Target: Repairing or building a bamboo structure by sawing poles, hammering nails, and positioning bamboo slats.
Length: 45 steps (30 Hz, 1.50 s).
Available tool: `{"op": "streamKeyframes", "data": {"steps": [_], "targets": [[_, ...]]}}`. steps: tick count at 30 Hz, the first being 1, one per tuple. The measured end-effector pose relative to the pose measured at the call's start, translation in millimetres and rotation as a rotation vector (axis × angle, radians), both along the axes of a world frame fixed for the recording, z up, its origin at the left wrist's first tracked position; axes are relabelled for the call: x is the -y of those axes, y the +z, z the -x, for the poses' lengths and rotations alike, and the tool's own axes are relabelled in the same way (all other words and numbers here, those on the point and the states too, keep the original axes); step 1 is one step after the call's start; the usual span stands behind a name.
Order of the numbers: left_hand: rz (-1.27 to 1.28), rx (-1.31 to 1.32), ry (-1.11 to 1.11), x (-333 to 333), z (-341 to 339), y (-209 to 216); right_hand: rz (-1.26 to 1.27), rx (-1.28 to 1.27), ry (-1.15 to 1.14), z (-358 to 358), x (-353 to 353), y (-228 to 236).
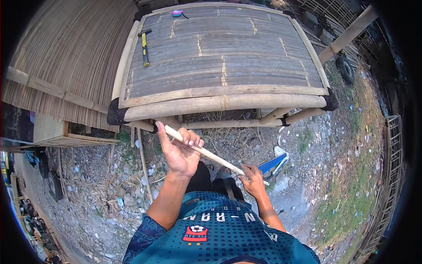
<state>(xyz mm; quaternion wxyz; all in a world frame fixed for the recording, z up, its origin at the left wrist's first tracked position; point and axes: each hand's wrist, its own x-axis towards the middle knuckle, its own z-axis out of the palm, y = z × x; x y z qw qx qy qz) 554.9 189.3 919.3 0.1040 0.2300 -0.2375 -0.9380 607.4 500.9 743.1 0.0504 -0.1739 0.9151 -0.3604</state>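
Note:
A pale stick, likely bamboo, slants across in front of my body, its left end higher in the picture. My left hand holds it near that end, palm turned up, fingers curled against the stick and thumb stretched out. Around its lower right end my right hand is closed. Just beyond the right hand is a flat blue tool with a pale end; the hand partly hides it, and I cannot tell whether it is touched.
Ahead stands a bamboo table with dark-wrapped corners. On it lie a hammer with a yellow and black handle and a small pink and blue round object. A bamboo pole leans at left. A tire lies on the right.

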Motion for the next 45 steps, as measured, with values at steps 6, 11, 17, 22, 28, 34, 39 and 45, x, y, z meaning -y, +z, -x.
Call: {"op": "streamKeyframes", "data": {"steps": [6, 11, 17, 22, 28, 34, 39, 45], "targets": [[-0.013, 0.010, 0.356, 112.1, -3.5, -28.9, 0.031, -0.181, 0.141, 85.9, 55.4, 32.5], [1.006, 0.414, 0.575, 238.2, 62.0, -97.4, -0.091, -0.298, 0.087, 200.0, 128.5, 73.5], [1.632, 0.537, 0.259, 373.1, 222.9, -156.2, -0.286, -0.419, -0.219, 330.9, 242.8, 38.2], [1.711, 0.817, 0.094, 380.1, 336.2, -172.1, -0.506, -0.380, -0.260, 393.1, 322.5, 27.8], [1.676, 0.927, 0.002, 421.7, 346.8, -219.3, -0.518, -0.453, -0.228, 398.7, 370.4, 40.4], [0.453, 0.283, -0.123, 386.8, 285.1, -146.2, -0.086, -0.299, -0.152, 352.9, 401.1, 44.7], [0.561, 0.247, -0.107, 257.8, 159.2, -161.0, 0.528, 0.463, -0.060, 331.0, 468.6, 64.4], [0.821, 0.381, -0.318, 188.7, 33.2, -177.3, 0.417, 0.913, 0.066, 316.8, 480.3, 35.2]]}}
